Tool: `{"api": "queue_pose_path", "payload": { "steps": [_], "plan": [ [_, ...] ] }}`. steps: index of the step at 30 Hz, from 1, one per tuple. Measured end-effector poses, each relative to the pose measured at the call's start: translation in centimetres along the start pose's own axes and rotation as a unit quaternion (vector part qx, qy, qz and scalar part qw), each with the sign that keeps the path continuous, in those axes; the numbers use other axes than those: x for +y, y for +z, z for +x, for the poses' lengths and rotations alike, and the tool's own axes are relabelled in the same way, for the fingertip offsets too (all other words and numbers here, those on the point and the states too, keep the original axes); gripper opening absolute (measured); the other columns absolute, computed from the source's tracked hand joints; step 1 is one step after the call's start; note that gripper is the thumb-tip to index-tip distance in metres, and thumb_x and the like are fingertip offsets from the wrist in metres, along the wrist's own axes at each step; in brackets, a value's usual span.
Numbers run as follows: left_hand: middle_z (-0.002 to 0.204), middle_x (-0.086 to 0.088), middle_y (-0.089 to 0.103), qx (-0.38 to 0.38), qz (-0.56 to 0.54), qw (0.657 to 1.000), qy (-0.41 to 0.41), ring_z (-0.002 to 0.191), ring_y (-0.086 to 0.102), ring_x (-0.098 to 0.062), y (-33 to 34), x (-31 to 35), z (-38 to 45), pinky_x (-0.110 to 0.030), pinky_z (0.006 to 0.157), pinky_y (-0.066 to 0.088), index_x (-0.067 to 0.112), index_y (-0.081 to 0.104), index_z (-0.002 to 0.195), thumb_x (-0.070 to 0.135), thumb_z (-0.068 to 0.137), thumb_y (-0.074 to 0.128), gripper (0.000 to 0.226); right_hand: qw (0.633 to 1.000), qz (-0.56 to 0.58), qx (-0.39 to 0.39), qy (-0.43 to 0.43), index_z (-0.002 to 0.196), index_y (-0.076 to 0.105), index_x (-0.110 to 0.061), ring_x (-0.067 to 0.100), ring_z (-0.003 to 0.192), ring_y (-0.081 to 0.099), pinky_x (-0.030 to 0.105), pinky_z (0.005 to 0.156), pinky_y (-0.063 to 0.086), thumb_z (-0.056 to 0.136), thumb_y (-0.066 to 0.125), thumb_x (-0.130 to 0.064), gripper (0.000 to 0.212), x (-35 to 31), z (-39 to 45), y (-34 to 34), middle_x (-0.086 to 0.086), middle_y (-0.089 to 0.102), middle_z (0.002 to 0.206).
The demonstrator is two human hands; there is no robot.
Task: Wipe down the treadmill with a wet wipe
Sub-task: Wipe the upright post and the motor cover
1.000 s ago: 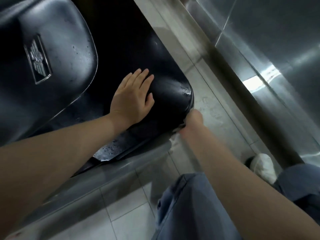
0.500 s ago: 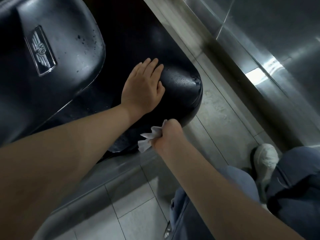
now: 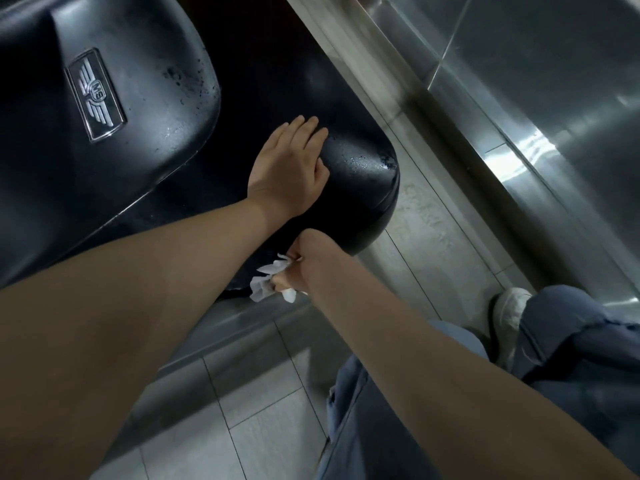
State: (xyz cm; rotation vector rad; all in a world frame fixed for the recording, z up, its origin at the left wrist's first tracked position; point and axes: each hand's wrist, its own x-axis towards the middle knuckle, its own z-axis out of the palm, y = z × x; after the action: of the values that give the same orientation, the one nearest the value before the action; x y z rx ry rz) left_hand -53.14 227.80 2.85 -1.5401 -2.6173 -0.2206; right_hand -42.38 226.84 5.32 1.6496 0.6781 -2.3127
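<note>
Treadmill [image 3: 363, 188] corner: wet wipe [image 3: 268, 280] (right hand [image 3: 304, 261]) lower than before.

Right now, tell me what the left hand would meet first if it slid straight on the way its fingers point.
Only more black treadmill cover, which the flat left hand already rests on; past its edge comes the steel strip, though depth is unclear.

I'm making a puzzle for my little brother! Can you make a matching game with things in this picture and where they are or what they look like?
Things:
1. wet wipe
2. left hand
3. silver badge
4. white shoe

Descriptions:
A. on the tiled floor beside a blue trouser leg
B. crumpled in the right hand
C. lying flat on the black treadmill cover
D. set into the upper black hood, with wings on it

Pairs: 1-B, 2-C, 3-D, 4-A
</note>
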Motion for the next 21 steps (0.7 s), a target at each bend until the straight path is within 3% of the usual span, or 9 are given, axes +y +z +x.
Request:
{"api": "queue_pose_path", "payload": {
  "steps": [3,5,7,9,11,14,17,19,21],
  "plan": [
    [0.154,-0.011,0.04,-0.012,0.005,1.0,-0.005,0.146,0.031,-0.025,-0.4,0.1,-0.1,-0.037,0.122,0.019,0.009,0.043,0.147,0.028,0.097,0.033,0.055,0.999,0.022,0.035,-0.015,0.133,0.043,0.0,0.032,0.131,0.046,0.036,0.111,0.039,0.103,0.023,-0.01,0.038,-0.7,2.1,-3.1,0.017,0.044,0.143],
    [0.156,-0.01,0.038,-0.014,-0.002,1.0,-0.003,0.147,0.029,-0.024,-0.6,0.3,-0.2,-0.037,0.123,0.017,0.009,0.041,0.149,0.027,0.098,0.033,0.054,0.994,0.09,0.066,-0.011,0.118,0.048,0.004,0.029,0.096,0.057,0.02,0.083,0.054,0.105,0.02,-0.01,0.034,-1.5,2.7,-4.9,0.017,0.051,0.115],
    [0.157,-0.008,0.036,-0.017,-0.01,1.0,-0.006,0.148,0.027,-0.022,-0.5,0.3,0.0,-0.036,0.123,0.016,0.01,0.04,0.149,0.026,0.099,0.034,0.053,0.993,0.113,0.039,-0.011,0.111,0.046,0.005,0.023,0.074,0.057,0.034,0.075,0.058,0.104,0.027,-0.01,0.025,-2.9,1.6,-5.4,0.012,0.046,0.099],
    [0.158,-0.006,0.035,-0.023,-0.02,0.999,-0.015,0.148,0.025,-0.022,-0.5,0.3,0.2,-0.035,0.124,0.014,0.011,0.04,0.149,0.024,0.099,0.036,0.052,0.997,0.078,-0.001,0.002,0.113,0.041,-0.007,0.024,0.09,0.056,0.042,0.093,0.052,0.102,0.032,-0.007,0.014,-4.2,0.0,-4.5,0.013,0.045,0.093],
    [0.158,-0.007,0.034,-0.04,-0.042,0.998,-0.022,0.148,0.026,-0.023,-1.0,0.3,0.4,-0.035,0.124,0.013,0.01,0.041,0.148,0.019,0.098,0.04,0.051,0.998,0.06,-0.024,0.012,0.118,0.04,-0.01,0.016,0.12,0.051,0.039,0.107,0.042,0.099,0.029,0.0,0.024,-4.6,-1.8,-4.0,0.008,0.048,0.098],
    [0.158,-0.011,0.035,-0.079,-0.106,0.991,-0.022,0.148,0.025,-0.027,-2.5,0.1,0.9,-0.034,0.123,0.011,0.006,0.043,0.146,0.007,0.094,0.046,0.053,0.992,0.11,-0.044,0.036,0.126,0.044,0.003,0.007,0.113,0.053,0.029,0.101,0.045,0.092,0.019,0.009,0.044,-5.7,-1.2,-5.6,0.013,0.05,0.119],
    [0.162,-0.006,0.024,-0.106,-0.094,0.988,-0.065,0.151,0.016,-0.021,-3.9,-1.3,-0.4,-0.03,0.124,0.004,0.01,0.036,0.151,0.011,0.097,0.045,0.055,0.995,0.089,-0.025,-0.039,0.119,0.048,0.0,0.01,0.109,0.059,0.024,0.048,0.047,0.089,0.018,0.011,0.044,-8.1,-1.8,-8.1,-0.003,0.054,0.098],
    [0.162,-0.007,0.025,-0.071,-0.067,0.988,-0.119,0.151,0.018,-0.023,-4.4,-2.7,-2.4,-0.032,0.124,0.007,0.009,0.036,0.151,0.017,0.098,0.044,0.054,0.988,0.064,0.024,-0.135,0.102,0.051,-0.002,0.013,0.072,0.055,0.025,0.048,0.046,0.095,0.03,0.007,0.023,-10.5,-3.4,-8.9,0.001,0.052,0.081],
    [0.158,-0.012,0.033,-0.019,-0.07,0.984,-0.162,0.147,0.028,-0.028,-4.4,-4.1,-4.8,-0.04,0.123,0.019,0.005,0.041,0.147,0.026,0.093,0.04,0.058,0.967,-0.039,0.066,-0.241,0.083,0.052,-0.003,0.016,0.055,0.053,0.014,0.056,0.043,0.101,0.036,-0.003,0.024,-11.9,-4.8,-9.0,0.007,0.056,0.061]
  ]
}}
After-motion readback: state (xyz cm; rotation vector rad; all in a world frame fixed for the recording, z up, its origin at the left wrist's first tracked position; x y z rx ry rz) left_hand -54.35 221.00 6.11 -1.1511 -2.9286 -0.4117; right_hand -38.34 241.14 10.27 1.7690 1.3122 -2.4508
